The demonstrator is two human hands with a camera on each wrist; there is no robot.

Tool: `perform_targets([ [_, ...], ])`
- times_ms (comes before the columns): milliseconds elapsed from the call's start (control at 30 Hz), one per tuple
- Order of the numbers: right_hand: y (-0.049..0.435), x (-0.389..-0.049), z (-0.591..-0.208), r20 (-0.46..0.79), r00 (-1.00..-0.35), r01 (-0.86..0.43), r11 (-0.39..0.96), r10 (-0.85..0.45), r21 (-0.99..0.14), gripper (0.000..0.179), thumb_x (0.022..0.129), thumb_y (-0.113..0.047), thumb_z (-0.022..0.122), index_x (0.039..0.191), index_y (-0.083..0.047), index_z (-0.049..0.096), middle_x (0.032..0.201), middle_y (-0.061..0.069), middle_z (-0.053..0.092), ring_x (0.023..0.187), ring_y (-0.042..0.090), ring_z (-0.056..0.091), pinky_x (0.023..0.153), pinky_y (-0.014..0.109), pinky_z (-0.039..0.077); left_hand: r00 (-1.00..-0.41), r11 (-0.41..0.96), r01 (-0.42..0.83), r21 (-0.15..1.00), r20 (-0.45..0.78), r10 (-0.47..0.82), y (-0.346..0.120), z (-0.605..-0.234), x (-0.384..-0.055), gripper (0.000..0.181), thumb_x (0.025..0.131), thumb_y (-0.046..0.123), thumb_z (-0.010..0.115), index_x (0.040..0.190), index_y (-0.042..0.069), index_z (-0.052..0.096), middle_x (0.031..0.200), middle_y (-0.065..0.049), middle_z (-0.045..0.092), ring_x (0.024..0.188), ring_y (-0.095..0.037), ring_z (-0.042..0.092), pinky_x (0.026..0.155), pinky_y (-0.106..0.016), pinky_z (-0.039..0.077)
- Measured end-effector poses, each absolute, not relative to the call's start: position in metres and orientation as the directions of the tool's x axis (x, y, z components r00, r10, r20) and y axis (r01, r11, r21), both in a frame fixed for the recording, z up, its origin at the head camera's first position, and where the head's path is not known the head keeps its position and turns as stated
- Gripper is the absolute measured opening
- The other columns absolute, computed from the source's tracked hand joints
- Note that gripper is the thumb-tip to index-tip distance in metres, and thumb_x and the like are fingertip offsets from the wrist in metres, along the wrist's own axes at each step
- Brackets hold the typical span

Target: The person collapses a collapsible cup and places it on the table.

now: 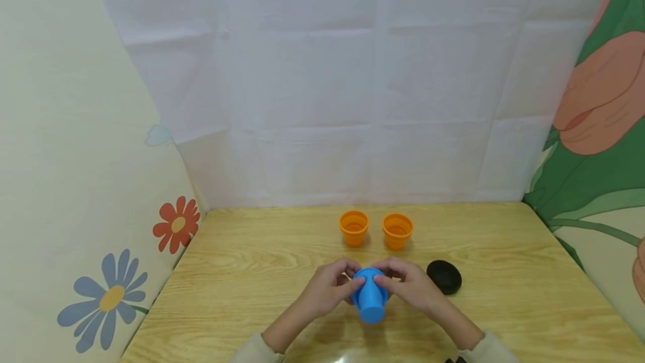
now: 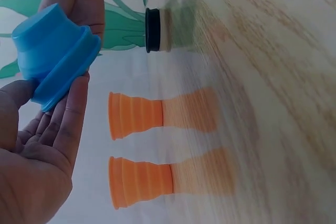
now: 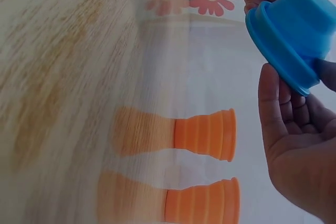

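Orange cups (image 1: 354, 235): two, side by side, mouths up on the desk (image 1: 252, 262); I see ridged inner walls.
Black dish (image 1: 444, 277): on the desk, near the right forearm.
Blue cup (image 1: 372, 307): above the desk, tilted, narrow base toward the person, between the left hand (image 1: 330, 287) and right hand (image 1: 408, 285).
Grip: both grasp it, thumbs on its near side.
Hidden: its inside (none of my views reaches it) and some fingertips.
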State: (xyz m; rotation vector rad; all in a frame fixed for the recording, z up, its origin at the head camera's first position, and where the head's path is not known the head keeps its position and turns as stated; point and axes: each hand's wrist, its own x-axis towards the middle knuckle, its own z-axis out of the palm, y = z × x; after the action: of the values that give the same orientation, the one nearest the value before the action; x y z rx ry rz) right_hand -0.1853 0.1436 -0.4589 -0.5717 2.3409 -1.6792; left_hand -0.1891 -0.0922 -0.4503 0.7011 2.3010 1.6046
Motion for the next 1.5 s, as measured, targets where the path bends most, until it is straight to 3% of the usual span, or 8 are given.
perform_targets([
  [200,0.142,-0.185,-0.46,0.137,-0.895,-0.29,0.32,-0.424,-0.902,0.025,0.101,-0.031,0.063,0.117,-0.013,0.072,0.111,0.002,0.068,0.098,0.018,0.061,0.088,0.045,0.056,-0.854,0.291,0.265,0.919,0.084,0.514,-0.091,-0.446,-0.188,0.024,0.101,0.017,0.063,0.115,-0.003,0.063,0.097,-0.008,0.066,0.073,-0.008,0.068,0.061,-0.031,0.062],
  [333,0.141,-0.185,-0.459,0.181,-0.887,-0.328,0.303,-0.424,-0.895,0.022,0.101,-0.025,0.064,0.115,-0.01,0.072,0.111,0.005,0.069,0.098,0.016,0.064,0.086,0.039,0.058,-0.856,0.284,0.267,0.921,0.09,0.51,-0.09,-0.444,-0.187,0.019,0.1,0.01,0.064,0.113,-0.003,0.063,0.094,-0.008,0.065,0.073,-0.008,0.067,0.061,-0.032,0.062],
  [533,0.141,-0.183,-0.458,0.134,-0.905,-0.252,0.255,-0.405,-0.933,0.027,0.102,-0.025,0.062,0.12,-0.007,0.071,0.113,0.01,0.068,0.097,0.019,0.066,0.078,0.028,0.058,-0.866,0.271,0.267,0.925,0.107,0.488,-0.091,-0.444,-0.186,0.02,0.102,0.014,0.061,0.116,-0.001,0.064,0.095,-0.009,0.067,0.072,-0.009,0.067,0.06,-0.029,0.061],
  [800,0.144,-0.183,-0.46,0.076,-0.896,-0.156,0.149,-0.438,-0.976,0.037,0.104,-0.027,0.058,0.13,-0.002,0.064,0.122,0.016,0.066,0.099,0.02,0.065,0.08,0.03,0.058,-0.859,0.242,0.253,0.937,0.102,0.502,-0.095,-0.45,-0.188,0.032,0.106,0.024,0.056,0.123,-0.002,0.062,0.1,-0.012,0.069,0.077,-0.013,0.068,0.067,-0.039,0.063],
  [1033,0.144,-0.184,-0.462,0.053,-0.903,-0.125,0.143,-0.427,-0.982,0.04,0.104,-0.031,0.059,0.132,-0.003,0.063,0.124,0.017,0.067,0.102,0.021,0.065,0.083,0.031,0.058,-0.84,0.21,0.21,0.955,0.067,0.538,-0.097,-0.45,-0.188,0.037,0.103,0.026,0.061,0.129,0.0,0.059,0.103,-0.011,0.067,0.084,-0.014,0.067,0.074,-0.048,0.062],
  [1333,0.148,-0.185,-0.459,-0.003,-0.845,-0.062,0.104,-0.535,-0.993,0.046,0.105,-0.029,0.058,0.141,-0.002,0.054,0.136,0.018,0.06,0.116,0.026,0.06,0.095,0.038,0.056,-0.835,0.225,0.202,0.953,0.047,0.549,-0.098,-0.449,-0.187,0.033,0.101,0.025,0.064,0.125,0.001,0.062,0.106,-0.011,0.068,0.088,-0.016,0.065,0.074,-0.051,0.061],
  [1500,0.15,-0.185,-0.459,0.01,-0.808,-0.066,0.073,-0.589,-0.995,0.044,0.106,-0.026,0.055,0.142,-0.002,0.052,0.139,0.019,0.057,0.118,0.028,0.059,0.095,0.039,0.056,-0.829,0.252,0.211,0.944,0.036,0.558,-0.099,-0.447,-0.187,0.03,0.101,0.025,0.065,0.123,0.003,0.063,0.105,-0.008,0.068,0.089,-0.016,0.064,0.075,-0.045,0.062],
])
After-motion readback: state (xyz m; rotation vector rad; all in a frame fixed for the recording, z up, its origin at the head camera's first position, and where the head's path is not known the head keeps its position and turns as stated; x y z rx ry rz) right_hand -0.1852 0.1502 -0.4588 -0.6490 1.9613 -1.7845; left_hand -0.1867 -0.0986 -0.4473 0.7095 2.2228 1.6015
